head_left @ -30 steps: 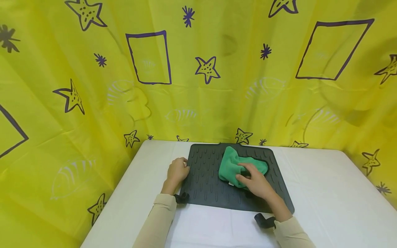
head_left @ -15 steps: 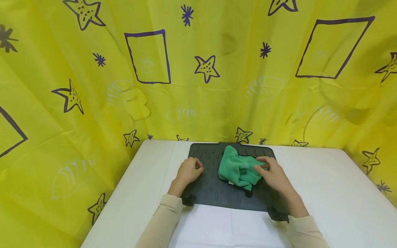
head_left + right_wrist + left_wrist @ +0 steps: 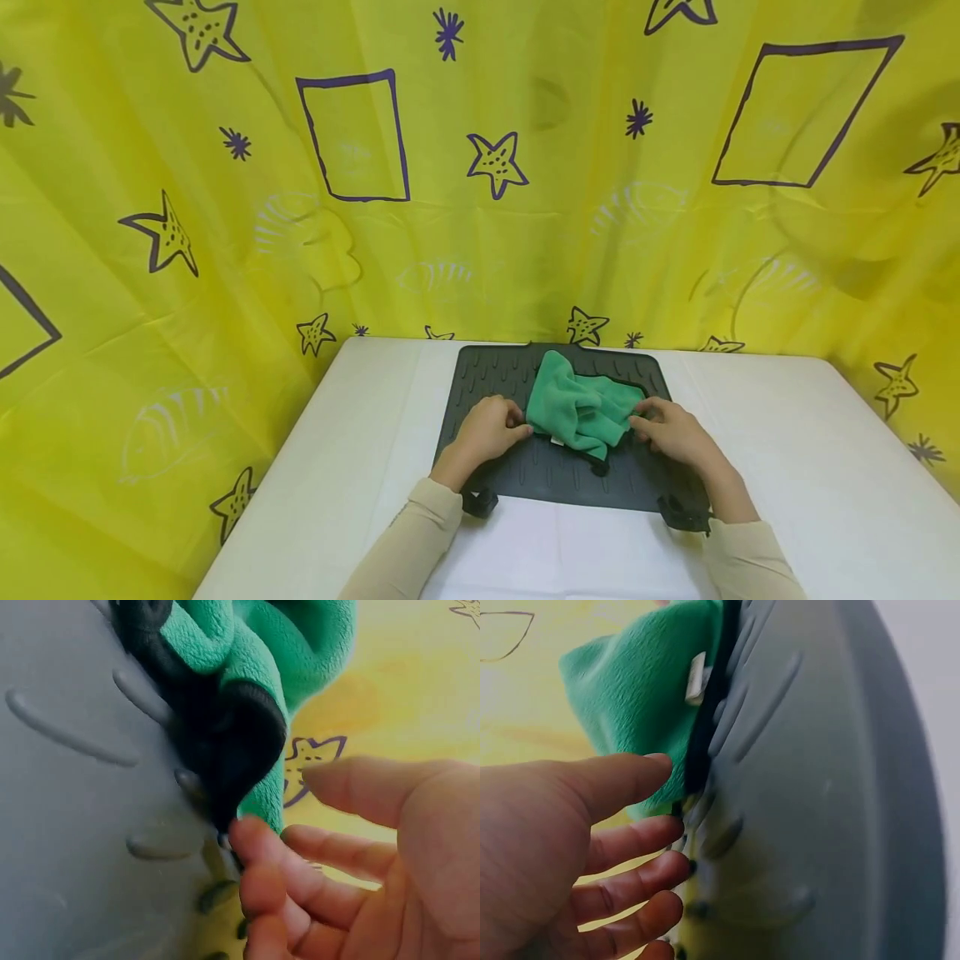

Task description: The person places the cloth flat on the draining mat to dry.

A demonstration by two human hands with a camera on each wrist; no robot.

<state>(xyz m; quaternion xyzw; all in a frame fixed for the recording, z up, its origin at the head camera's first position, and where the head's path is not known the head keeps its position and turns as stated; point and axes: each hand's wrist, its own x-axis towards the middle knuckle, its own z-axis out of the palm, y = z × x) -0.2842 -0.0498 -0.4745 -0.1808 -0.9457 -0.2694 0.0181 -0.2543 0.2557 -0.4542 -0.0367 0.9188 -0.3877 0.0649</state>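
A crumpled green cloth [image 3: 573, 408] with black edging and a small white label [image 3: 696, 679] lies on a dark grey ridged mat [image 3: 540, 480]. At the cloth's left edge is my left hand [image 3: 486, 432], fingers loosely bent and thumb tip right at the fabric in the left wrist view. My right hand [image 3: 677, 433] is at the opposite edge. In the right wrist view its fingertips come up to the black edging [image 3: 259, 735], while the thumb stands apart from them. Neither hand grips the fabric.
The mat lies on a white-covered table [image 3: 390, 392]. A yellow curtain [image 3: 420, 242] printed with starfish and fish hangs behind and to the sides. Black devices [image 3: 480, 502] are strapped to both wrists.
The right hand has let go of the cloth's middle and moved right to its edge. The left hand has come from the mat's left edge to the cloth's left side.
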